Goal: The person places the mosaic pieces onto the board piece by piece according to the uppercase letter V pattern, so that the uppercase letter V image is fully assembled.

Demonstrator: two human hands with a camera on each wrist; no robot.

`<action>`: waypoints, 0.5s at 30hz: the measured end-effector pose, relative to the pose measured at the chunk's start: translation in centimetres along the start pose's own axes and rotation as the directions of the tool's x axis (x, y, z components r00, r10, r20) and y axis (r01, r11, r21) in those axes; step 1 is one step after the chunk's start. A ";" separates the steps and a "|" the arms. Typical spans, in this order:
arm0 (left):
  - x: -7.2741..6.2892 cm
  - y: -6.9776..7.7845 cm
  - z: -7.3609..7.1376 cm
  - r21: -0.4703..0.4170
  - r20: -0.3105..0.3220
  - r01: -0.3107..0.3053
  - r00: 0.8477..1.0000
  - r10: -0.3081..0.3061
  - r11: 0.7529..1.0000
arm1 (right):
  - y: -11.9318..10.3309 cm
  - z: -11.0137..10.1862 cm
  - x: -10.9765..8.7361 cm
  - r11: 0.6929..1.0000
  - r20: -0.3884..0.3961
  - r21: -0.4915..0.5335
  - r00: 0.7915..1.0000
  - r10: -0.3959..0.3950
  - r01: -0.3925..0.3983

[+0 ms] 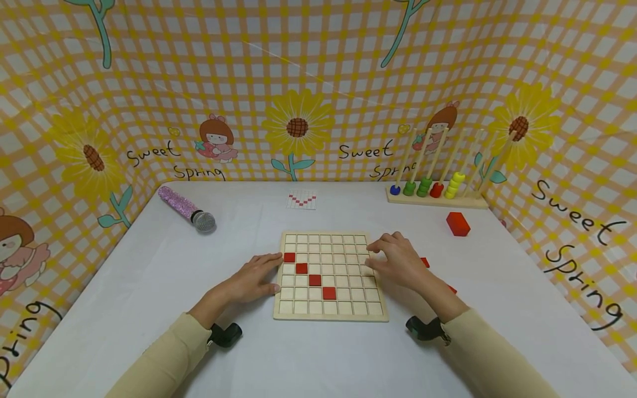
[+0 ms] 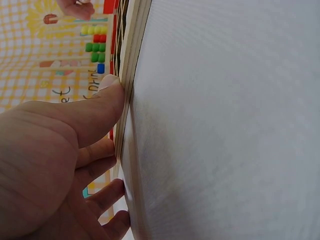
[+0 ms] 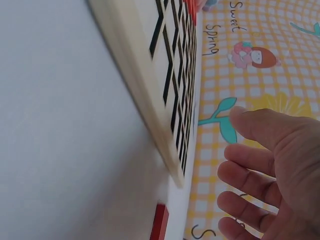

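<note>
A wooden grid board (image 1: 330, 317) lies flat on the white table, with several red square tiles (image 1: 315, 280) running down a diagonal from its left side. My left hand (image 1: 251, 279) rests against the board's left edge, thumb and fingertips touching it; the left wrist view shows the thumb (image 2: 102, 107) at the rim. Over the right edge hovers my right hand (image 1: 398, 260), fingers loosely bent. In the right wrist view a gap shows between thumb and fingers, with nothing held. A loose red piece (image 1: 452, 289) lies beside the right forearm, and another red piece (image 1: 425, 262) shows behind that hand.
A small card (image 1: 301, 199) with a red V pattern lies behind the board. At the back left is a glittery microphone (image 1: 186, 209). A wooden bead counting stand (image 1: 438, 200) stands at the back right, with a red block (image 1: 458, 224) in front of it. Patterned cloth surrounds the table.
</note>
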State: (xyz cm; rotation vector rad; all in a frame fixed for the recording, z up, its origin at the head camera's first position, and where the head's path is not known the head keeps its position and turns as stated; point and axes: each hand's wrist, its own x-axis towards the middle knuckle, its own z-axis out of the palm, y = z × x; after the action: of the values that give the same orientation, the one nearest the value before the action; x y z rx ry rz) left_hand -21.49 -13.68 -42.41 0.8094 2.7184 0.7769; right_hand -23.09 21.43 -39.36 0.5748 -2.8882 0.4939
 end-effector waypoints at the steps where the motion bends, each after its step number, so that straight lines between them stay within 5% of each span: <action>1: 0.0 0.0 0.0 -0.001 0.001 0.001 1.000 -0.001 1.000 | 0.2 0.0 -0.1 1.000 0.001 -0.003 1.000 0.002 -0.002; 15: 0.0 0.0 0.1 -0.007 0.002 -0.005 1.000 0.005 1.000 | 2.5 -0.4 -1.2 0.998 0.026 -0.041 0.999 0.047 -0.046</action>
State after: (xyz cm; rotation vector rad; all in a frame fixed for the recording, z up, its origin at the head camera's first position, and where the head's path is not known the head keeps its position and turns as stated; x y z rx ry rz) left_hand -21.44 -13.64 -42.47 0.8160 2.7110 0.7857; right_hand -22.91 24.14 -39.98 0.5136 -2.9353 0.4364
